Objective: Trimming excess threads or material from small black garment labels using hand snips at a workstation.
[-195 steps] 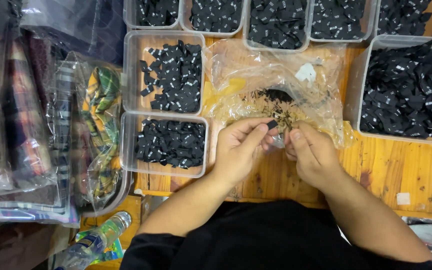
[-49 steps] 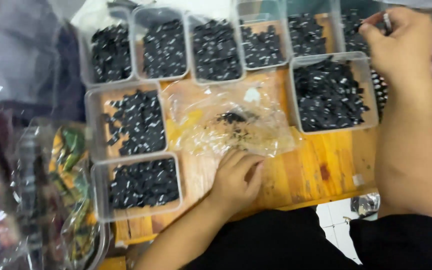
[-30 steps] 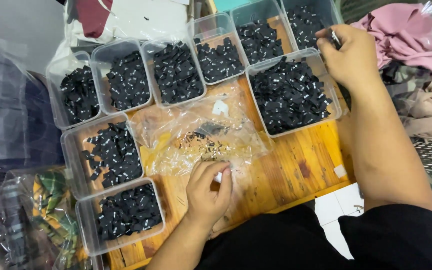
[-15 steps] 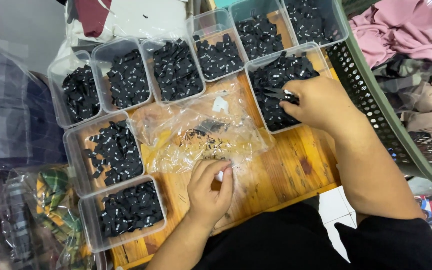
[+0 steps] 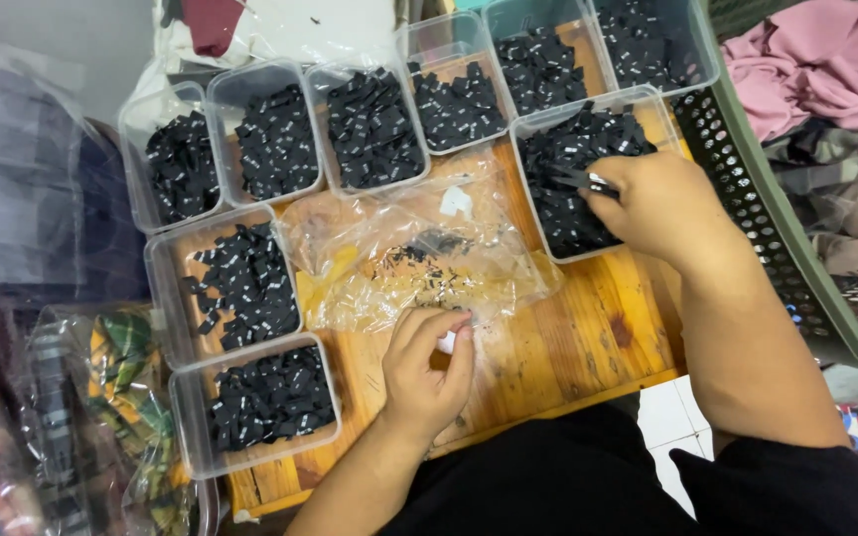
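Head view: the left hand (image 5: 427,369) rests at about 6 o'clock on the wooden board (image 5: 588,342), fingers curled and pinched on the near edge of a crumpled clear plastic bag (image 5: 419,253), with something small and white between thumb and fingers; what it is cannot be told. The bag lies at the board's centre and holds a scatter of small black labels (image 5: 427,260). The right hand (image 5: 662,203), at about 2 o'clock, is closed around a thin dark tool (image 5: 580,180), perhaps scissors or tweezers, whose tip points toward 9 o'clock over a clear tub (image 5: 588,169) full of black labels. That tub touches the bag's right edge. Five more tubs of black labels (image 5: 369,124) run along the far edge from 10 to 1 o'clock, and two others (image 5: 240,342) stand at 8 to 9 o'clock, just beside the bag. A green perforated basket (image 5: 777,228) with pink cloth stands at 3 o'clock. Bagged plaid fabric (image 5: 121,397) lies at 8 o'clock.
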